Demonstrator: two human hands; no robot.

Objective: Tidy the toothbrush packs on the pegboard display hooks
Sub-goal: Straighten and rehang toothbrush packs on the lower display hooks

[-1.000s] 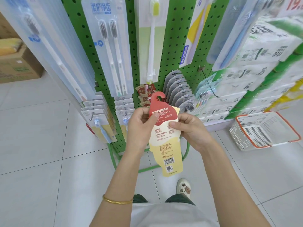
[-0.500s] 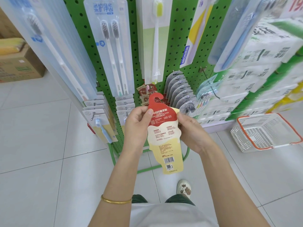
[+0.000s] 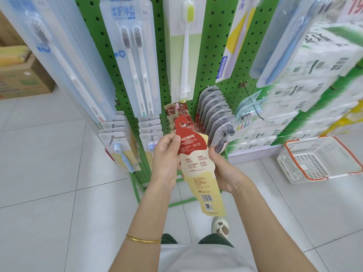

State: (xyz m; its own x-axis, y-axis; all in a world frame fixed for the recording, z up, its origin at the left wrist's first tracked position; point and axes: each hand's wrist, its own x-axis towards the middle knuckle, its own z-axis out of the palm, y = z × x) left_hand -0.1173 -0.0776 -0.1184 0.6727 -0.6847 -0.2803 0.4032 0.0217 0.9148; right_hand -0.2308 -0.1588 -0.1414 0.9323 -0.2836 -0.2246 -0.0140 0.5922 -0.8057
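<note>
Red-and-cream cardboard toothbrush pack (image 3: 196, 165) held before green pegboard (image 3: 214, 46), hanger cut-out uppermost, near matching red packs (image 3: 175, 114) on their hook: probably lined up for rehanging. Left hand (image 3: 167, 160) pinches red top, thumb in front; right hand (image 3: 225, 173) clasps right edge, fingers hidden behind.

**Readable print around the held pack**

On the red top of the card pack (image 3: 198, 169), right at the grip, "巧棒牙刷" and "CHOCOLATE STICK TOOTHBRUSH" can be read. The start of both lines is covered. The small print under the grip is too fine to be read. Further below the grip, a barcode (image 3: 206, 197) and a QR code (image 3: 208, 206) are printed. Above and left of the grip, "柔护净齿" is shown on the twin-brush pack (image 3: 129, 55). Above and right, "PROG" is seen on the slanted pack (image 3: 223, 67). Far up right, red "19" is carried by a price sign (image 3: 355, 6).
</note>
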